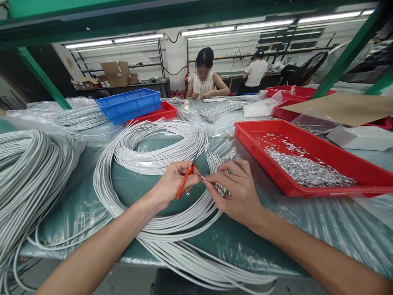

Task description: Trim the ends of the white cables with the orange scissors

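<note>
My left hand [176, 180] is closed around a small orange-handled tool [185, 184] whose thin dark tip points up and away; whether it is a cutter or tweezers I cannot tell. My right hand [238, 190] pinches a thin white cable end [202, 177] between thumb and forefinger, just against the left fingertips. Beneath both hands lies a large coil of white cable [102, 180], its cut ends [214, 159] fanned out close to the right fingers. To the right, a red tray [260, 164] holds many small shiny metal pieces [303, 168].
Another cable bundle [33, 176] is heaped at the left. Beyond the coil stand a blue bin [129, 104] and a red tray [167, 110]. Cardboard [344, 107] covers trays at the right. A co-worker [205, 78] sits opposite. Plastic film covers the green table [245, 254].
</note>
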Available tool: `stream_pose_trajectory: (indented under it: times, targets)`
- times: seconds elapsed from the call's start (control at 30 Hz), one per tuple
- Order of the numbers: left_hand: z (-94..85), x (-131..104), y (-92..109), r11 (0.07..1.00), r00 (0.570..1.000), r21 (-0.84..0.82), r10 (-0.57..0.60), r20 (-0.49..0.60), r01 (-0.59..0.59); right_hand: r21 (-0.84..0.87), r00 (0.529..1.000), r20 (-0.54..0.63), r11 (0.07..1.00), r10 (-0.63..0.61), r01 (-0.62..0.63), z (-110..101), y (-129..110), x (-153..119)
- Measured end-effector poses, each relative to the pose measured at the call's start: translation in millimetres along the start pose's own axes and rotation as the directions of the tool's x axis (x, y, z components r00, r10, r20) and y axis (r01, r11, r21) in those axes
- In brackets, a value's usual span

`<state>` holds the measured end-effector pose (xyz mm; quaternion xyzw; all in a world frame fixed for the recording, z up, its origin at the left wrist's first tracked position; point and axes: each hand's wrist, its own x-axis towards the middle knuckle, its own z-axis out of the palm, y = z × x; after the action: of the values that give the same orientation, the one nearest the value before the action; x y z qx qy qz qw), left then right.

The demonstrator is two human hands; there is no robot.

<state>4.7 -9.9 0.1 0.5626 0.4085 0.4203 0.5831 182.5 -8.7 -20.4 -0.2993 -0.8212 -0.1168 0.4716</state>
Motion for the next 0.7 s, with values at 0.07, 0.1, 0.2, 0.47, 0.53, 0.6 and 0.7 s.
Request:
stream_pose_trajectory:
  times: [0.07, 0.1, 0.2, 0.47, 0.53, 0.6, 0.7]
  targets:
    - [-0.1, 0.3, 0.2, 1.0, 1.0, 0.016, 0.015, 0.004, -0.015, 0.079, 0.999, 0.004, 0.996, 0.042, -0.043, 0.4, -0.2, 0.5]
    - [-0.2, 0.6, 0.1, 0.999, 1.0, 0.023, 0.025, 0.004, -0.025, 0.114, 0.998, 0.012, 0.991, 0.068, -0.069, 0.7, 0.0, 0.7]
    - [-0.3, 2.2, -1.1, 0.998, 0.999, 0.035, 0.044, -0.026, -0.043, 0.179, 0.99, 0.034, 0.973, 0.14, -0.144, 1.3, 1.5, 1.2]
    - [0.9, 4.3, -1.3, 0.991, 0.994, 0.122, 0.068, -0.084, -0.058, 0.262, 0.945, 0.174, 0.911, 0.278, -0.317, 1.7, 5.4, -0.9]
    - [-0.6, 4.7, -0.4, 0.979, 0.991, 0.188, 0.096, -0.097, -0.076, 0.322, 0.917, 0.234, 0.864, 0.324, -0.388, 2.2, 7.6, -1.9]
    - [-3.8, 5.4, -0.9, 0.953, 0.988, 0.287, 0.129, -0.087, -0.099, 0.401, 0.882, 0.29, 0.79, 0.371, -0.464, 3.2, 11.1, -2.5]
    - [-10.0, 6.8, -4.7, 0.868, 0.988, 0.484, 0.148, -0.046, -0.107, 0.526, 0.829, 0.367, 0.641, 0.421, -0.559, 6.2, 18.2, -2.2]
